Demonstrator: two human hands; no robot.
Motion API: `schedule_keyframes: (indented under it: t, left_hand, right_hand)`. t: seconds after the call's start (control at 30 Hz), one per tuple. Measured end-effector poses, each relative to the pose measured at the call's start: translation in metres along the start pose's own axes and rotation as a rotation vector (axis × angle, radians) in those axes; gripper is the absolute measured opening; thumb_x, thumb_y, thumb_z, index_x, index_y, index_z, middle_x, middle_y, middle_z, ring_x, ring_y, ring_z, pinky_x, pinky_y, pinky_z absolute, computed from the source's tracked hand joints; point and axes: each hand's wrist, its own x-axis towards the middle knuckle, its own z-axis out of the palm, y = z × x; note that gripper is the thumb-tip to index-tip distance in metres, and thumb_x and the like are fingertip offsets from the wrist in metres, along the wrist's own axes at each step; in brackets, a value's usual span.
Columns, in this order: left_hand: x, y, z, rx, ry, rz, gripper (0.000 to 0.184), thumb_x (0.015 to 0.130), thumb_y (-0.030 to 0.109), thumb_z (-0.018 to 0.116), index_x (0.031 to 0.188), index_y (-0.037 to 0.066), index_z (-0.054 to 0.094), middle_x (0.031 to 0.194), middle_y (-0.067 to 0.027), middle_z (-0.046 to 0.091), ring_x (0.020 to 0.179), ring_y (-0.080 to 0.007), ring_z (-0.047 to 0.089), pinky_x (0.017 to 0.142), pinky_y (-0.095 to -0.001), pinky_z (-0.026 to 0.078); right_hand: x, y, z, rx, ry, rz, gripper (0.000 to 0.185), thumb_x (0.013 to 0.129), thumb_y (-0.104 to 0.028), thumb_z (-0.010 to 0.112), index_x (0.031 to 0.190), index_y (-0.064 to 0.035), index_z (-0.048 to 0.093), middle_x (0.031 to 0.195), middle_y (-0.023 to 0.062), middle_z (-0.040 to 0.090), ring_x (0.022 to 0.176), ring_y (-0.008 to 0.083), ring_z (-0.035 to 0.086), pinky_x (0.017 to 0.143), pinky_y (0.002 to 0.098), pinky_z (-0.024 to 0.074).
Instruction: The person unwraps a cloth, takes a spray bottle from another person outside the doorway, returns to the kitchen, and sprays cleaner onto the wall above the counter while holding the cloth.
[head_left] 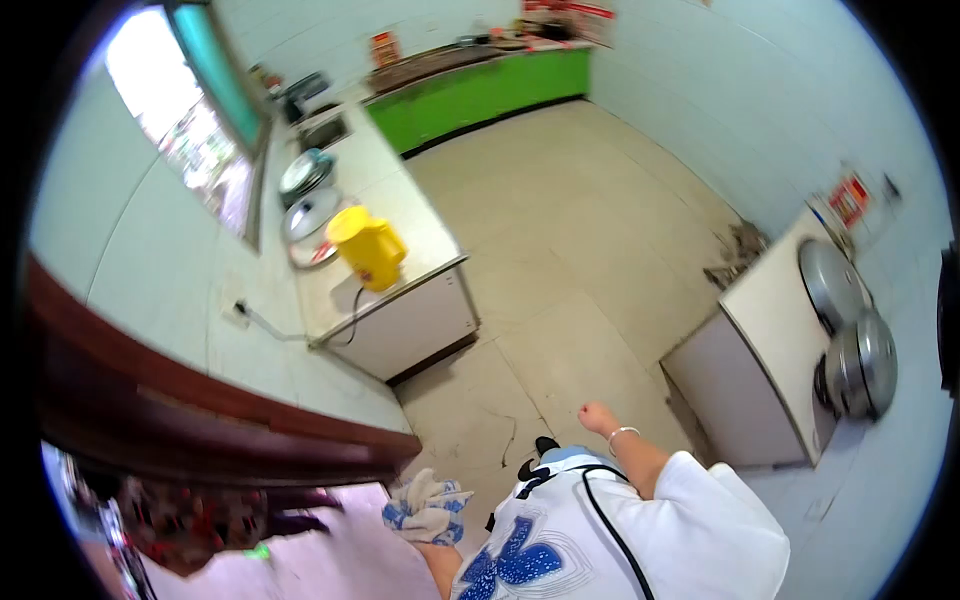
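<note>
In the head view my left hand, low and left of my body, is wrapped in or behind a crumpled white and blue cloth [428,507]; its fingers are hidden by the cloth. My right hand [598,418] hangs in front of my body above the floor, fingers curled, a bracelet [624,433] round the wrist. I make out nothing in it. A yellow kettle [367,247] stands at the near end of the left counter [420,225], with lids and dishes behind it.
A dark red door frame [230,400] is close on the left. Green cabinets [480,92] line the back wall. On the right, a low cabinet [745,385] bears two metal pots [862,365]. Beige floor tiles [540,230] lie between the counters.
</note>
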Motion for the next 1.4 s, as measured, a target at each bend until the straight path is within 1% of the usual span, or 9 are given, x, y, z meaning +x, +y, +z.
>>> schedule_keyframes:
  t: [0.27,0.77,0.83,0.9,1.0,1.13,1.23,1.33,1.4]
  left_hand:
    - [0.009,0.027,0.029,0.096,-0.113,0.040,0.028,0.065,0.038,0.069,0.079,0.014,0.063,0.077,-0.0056,0.059,0.073,-0.0260,0.059,0.067,-0.0365,0.046]
    - [0.051,-0.007,0.120,0.243,-0.314,-0.056,0.029,0.065,0.039,0.069,0.079,0.014,0.062,0.077,-0.0053,0.059,0.072,-0.0259,0.058,0.067,-0.0364,0.046]
    - [0.052,-0.011,0.140,0.348,-0.324,0.045,0.029,0.065,0.039,0.069,0.079,0.014,0.062,0.076,-0.0052,0.059,0.072,-0.0259,0.058,0.067,-0.0364,0.046]
    - [0.048,-0.014,0.168,0.613,-0.351,0.295,0.029,0.065,0.039,0.069,0.079,0.014,0.062,0.076,-0.0052,0.059,0.072,-0.0259,0.058,0.067,-0.0364,0.046]
    - [0.046,-0.009,0.221,1.065,-0.381,0.773,0.029,0.065,0.039,0.069,0.078,0.014,0.062,0.076,-0.0051,0.058,0.072,-0.0259,0.058,0.067,-0.0364,0.046]
    - [0.055,-0.003,0.277,1.338,-0.466,1.077,0.029,0.064,0.039,0.069,0.078,0.014,0.062,0.076,-0.0050,0.058,0.072,-0.0258,0.058,0.067,-0.0363,0.046]
    - [0.071,-0.002,0.302,1.403,-0.466,1.153,0.029,0.064,0.039,0.069,0.078,0.015,0.062,0.076,-0.0049,0.058,0.072,-0.0258,0.058,0.067,-0.0363,0.046]
    - [0.096,-0.007,0.307,1.342,-0.476,0.923,0.036,0.063,0.040,0.067,0.093,0.020,0.070,0.079,-0.0057,0.063,0.069,-0.0279,0.059,0.058,-0.0378,0.045]
    - [0.115,-0.006,0.313,1.372,-0.466,0.860,0.033,0.065,0.039,0.065,0.090,0.019,0.070,0.078,-0.0061,0.062,0.071,-0.0271,0.060,0.057,-0.0379,0.045]
  right_hand:
    - [-0.036,0.024,-0.013,0.114,0.226,0.223,0.025,0.079,-0.020,0.052,0.087,-0.0040,0.069,0.090,0.0222,0.065,0.083,0.0402,0.063,0.077,0.0470,0.0500]
    - [-0.103,0.127,-0.045,0.073,0.187,0.609,0.030,0.081,-0.025,0.053,0.094,-0.0031,0.068,0.098,0.0222,0.066,0.093,0.0397,0.062,0.083,0.0466,0.0493]
    - [-0.083,0.150,-0.045,0.099,0.223,0.338,0.031,0.082,-0.026,0.053,0.094,-0.0019,0.068,0.098,0.0230,0.065,0.093,0.0401,0.063,0.082,0.0470,0.0489]
    - [-0.061,0.166,-0.053,0.120,0.107,0.498,0.032,0.083,-0.027,0.052,0.095,-0.0014,0.068,0.098,0.0231,0.065,0.090,0.0405,0.063,0.080,0.0474,0.0488]
    - [-0.025,0.174,-0.077,0.209,0.184,0.424,0.029,0.083,-0.025,0.054,0.089,0.0003,0.068,0.092,0.0217,0.067,0.084,0.0337,0.065,0.075,0.0422,0.0499]
    - [-0.003,0.174,-0.111,0.351,0.227,0.288,0.024,0.080,-0.019,0.057,0.085,0.0017,0.067,0.083,0.0192,0.068,0.077,0.0296,0.065,0.071,0.0392,0.0498]
    - [0.014,0.171,-0.135,0.326,0.216,0.389,0.022,0.080,-0.020,0.058,0.083,-0.0004,0.068,0.082,0.0181,0.068,0.078,0.0256,0.065,0.071,0.0377,0.0495]
    - [0.034,0.182,-0.134,0.321,0.228,0.402,0.019,0.080,-0.018,0.059,0.084,-0.0017,0.068,0.070,0.0110,0.066,0.068,0.0205,0.062,0.063,0.0348,0.0493]
    - [0.059,0.190,-0.125,0.385,0.196,0.418,0.016,0.081,-0.016,0.058,0.081,-0.0025,0.066,0.065,0.0084,0.061,0.058,0.0184,0.058,0.054,0.0335,0.0465]
